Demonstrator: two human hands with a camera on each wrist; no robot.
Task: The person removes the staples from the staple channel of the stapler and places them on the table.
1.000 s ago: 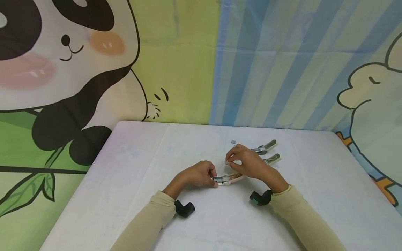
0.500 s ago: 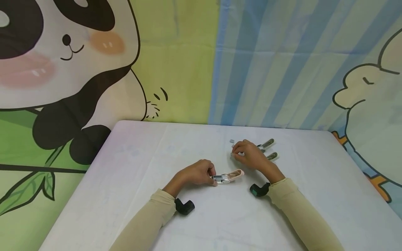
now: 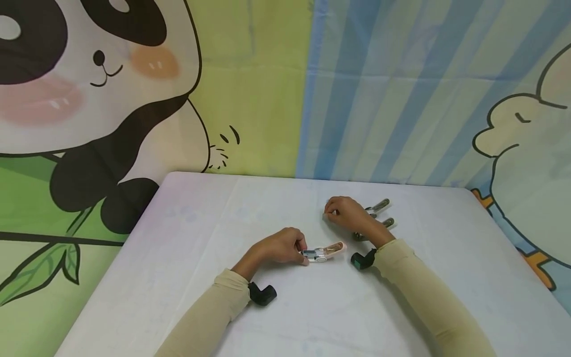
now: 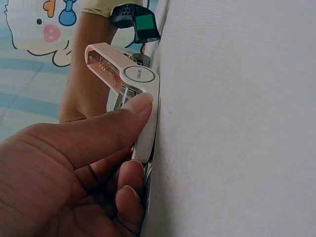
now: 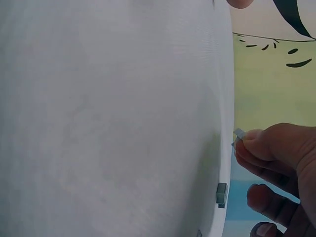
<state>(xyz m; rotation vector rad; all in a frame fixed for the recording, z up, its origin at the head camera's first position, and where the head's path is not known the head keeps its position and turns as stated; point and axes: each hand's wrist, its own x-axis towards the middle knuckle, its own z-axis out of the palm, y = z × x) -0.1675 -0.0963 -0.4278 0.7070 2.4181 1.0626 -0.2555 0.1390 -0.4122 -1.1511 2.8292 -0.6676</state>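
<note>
My left hand (image 3: pixel 282 246) holds a pink-and-white stapler (image 3: pixel 324 253) by its front end on the white table. The stapler's top is swung up, and the silver channel shows in the head view. In the left wrist view the thumb presses on the stapler's white side (image 4: pixel 146 123), just below the round hinge disc. My right hand (image 3: pixel 350 214) is farther back, at the far side of the table. Between thumb and forefinger it pinches a small silver staple strip (image 5: pixel 239 133), seen in the right wrist view.
Two more staplers lie behind the right hand: a far one (image 3: pixel 380 205) and a nearer one (image 3: pixel 387 223), both partly covered by the hand and forearm. A short block of staples (image 5: pixel 221 193) rests on the table (image 3: pixel 250 198). A printed cloth (image 3: pixel 258 99) hangs behind the table.
My right hand has moved back, away from the held stapler, keeping the small piece pinched, and then slightly left. The left hand and its stapler have stayed in place.
</note>
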